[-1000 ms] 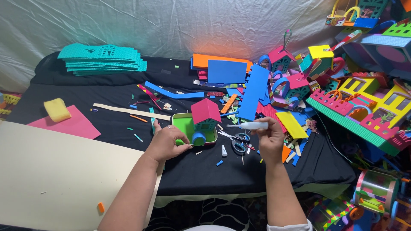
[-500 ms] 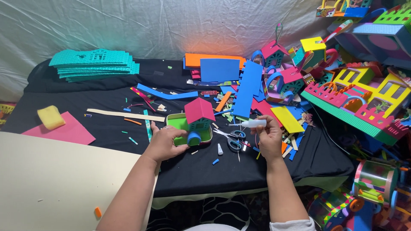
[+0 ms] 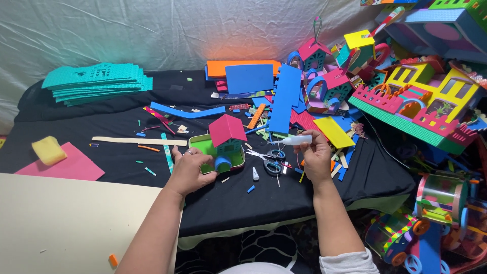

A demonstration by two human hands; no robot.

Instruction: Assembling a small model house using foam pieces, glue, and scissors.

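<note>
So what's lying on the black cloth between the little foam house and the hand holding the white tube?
Head view: blue-handled scissors and a small white cap.

Glue tube [image 3: 298,140] (right hand [image 3: 315,161])
</note>
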